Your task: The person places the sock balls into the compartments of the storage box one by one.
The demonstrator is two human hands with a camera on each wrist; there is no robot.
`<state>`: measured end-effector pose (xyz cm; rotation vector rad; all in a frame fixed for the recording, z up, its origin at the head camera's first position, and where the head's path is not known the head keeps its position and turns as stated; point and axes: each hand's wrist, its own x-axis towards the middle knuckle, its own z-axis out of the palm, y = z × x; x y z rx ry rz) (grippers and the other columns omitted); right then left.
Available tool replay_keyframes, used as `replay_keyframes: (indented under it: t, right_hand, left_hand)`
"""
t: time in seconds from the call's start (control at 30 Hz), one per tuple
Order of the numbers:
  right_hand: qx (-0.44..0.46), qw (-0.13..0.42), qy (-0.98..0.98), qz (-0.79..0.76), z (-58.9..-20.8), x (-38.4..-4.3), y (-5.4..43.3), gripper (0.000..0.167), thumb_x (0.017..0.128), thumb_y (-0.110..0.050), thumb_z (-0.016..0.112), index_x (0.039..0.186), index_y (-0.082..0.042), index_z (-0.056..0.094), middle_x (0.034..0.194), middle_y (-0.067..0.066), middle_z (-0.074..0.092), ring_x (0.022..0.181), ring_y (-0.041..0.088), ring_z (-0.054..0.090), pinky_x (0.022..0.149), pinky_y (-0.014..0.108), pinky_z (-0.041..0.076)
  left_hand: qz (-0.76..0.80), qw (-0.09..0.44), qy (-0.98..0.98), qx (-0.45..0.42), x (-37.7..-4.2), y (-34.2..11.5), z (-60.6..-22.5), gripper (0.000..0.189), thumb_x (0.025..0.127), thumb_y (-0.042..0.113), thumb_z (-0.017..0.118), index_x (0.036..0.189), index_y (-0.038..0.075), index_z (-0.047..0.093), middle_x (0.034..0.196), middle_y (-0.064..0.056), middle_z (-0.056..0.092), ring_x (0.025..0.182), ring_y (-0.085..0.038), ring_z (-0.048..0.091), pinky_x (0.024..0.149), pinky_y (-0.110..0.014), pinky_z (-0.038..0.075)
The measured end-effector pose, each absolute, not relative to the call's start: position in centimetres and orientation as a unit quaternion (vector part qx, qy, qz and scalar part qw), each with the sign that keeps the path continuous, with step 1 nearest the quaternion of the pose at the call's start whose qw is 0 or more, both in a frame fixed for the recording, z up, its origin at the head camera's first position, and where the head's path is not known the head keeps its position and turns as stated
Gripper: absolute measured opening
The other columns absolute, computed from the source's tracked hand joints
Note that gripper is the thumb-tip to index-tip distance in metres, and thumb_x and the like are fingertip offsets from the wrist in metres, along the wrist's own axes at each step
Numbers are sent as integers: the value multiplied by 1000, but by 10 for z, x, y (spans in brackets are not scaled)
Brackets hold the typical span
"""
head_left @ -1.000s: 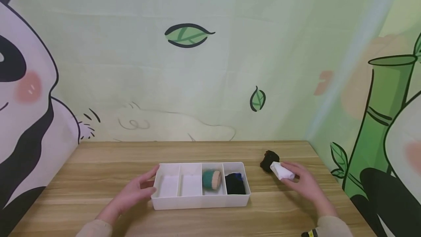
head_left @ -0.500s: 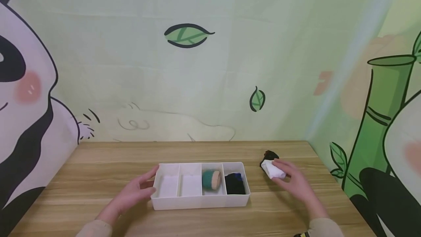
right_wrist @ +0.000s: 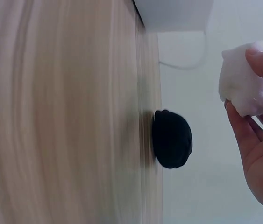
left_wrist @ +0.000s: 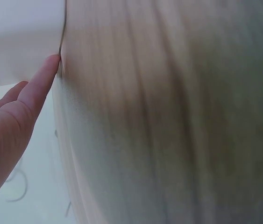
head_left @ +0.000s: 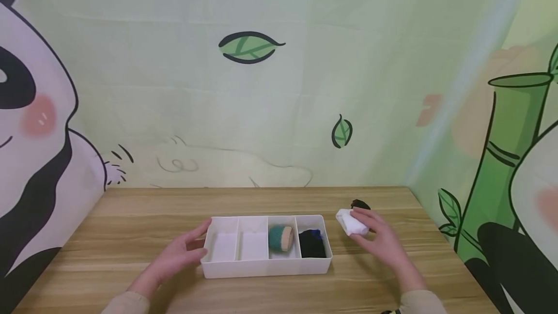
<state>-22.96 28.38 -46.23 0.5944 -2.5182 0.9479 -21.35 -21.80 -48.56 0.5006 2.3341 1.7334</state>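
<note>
Soft, even light; wrist views hazy.
You get faint shadows below the left hand (head_left: 176, 253) and right hand (head_left: 381, 239), a pale streak down the backdrop (head_left: 279, 101), close-up tabletop (left_wrist: 140, 121) blurred, black bundle (right_wrist: 172, 140) almost featureless.

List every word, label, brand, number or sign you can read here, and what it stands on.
No readable text in any view.
White tray and white bundle: no lettering shows.
Blue patch on the black bundle: too small to tell.
Red mark on the backdrop: too faint to tell.
</note>
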Motion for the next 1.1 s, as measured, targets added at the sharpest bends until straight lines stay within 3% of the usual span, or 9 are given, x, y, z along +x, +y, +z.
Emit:
replay_keyframes:
  t: [0.3,0.63,0.9,1.1]
  right_hand:
    - [250,219,-874,354,-461,-231,267,53,75,1,84,125,-3,67,133,16,59,117,38,56,88,17,47]
    - [293,241,-850,364,-461,-231,241,56,70,7,84,122,-1,68,131,16,60,115,38,58,93,8,38]
    - [303,236,-845,374,-459,-228,218,56,70,3,85,123,-2,69,130,14,61,116,36,58,98,15,39]
    - [315,222,-845,370,-457,-226,203,55,72,-2,86,124,-5,68,133,13,60,119,35,57,97,33,48]
  left_hand:
    - [587,93,788,164,-214,-217,-486,75,93,11,66,156,7,26,157,-27,25,130,-50,43,89,-32,52]
    - [591,95,783,167,-215,-217,-488,75,93,9,65,156,6,25,157,-27,25,130,-51,43,88,-30,52]
    - [596,98,780,162,-214,-216,-487,74,94,7,64,157,6,25,156,-28,25,130,-52,42,88,-32,53]
    - [593,97,784,158,-214,-216,-488,74,93,9,65,157,8,26,157,-28,24,130,-51,42,88,-35,54]
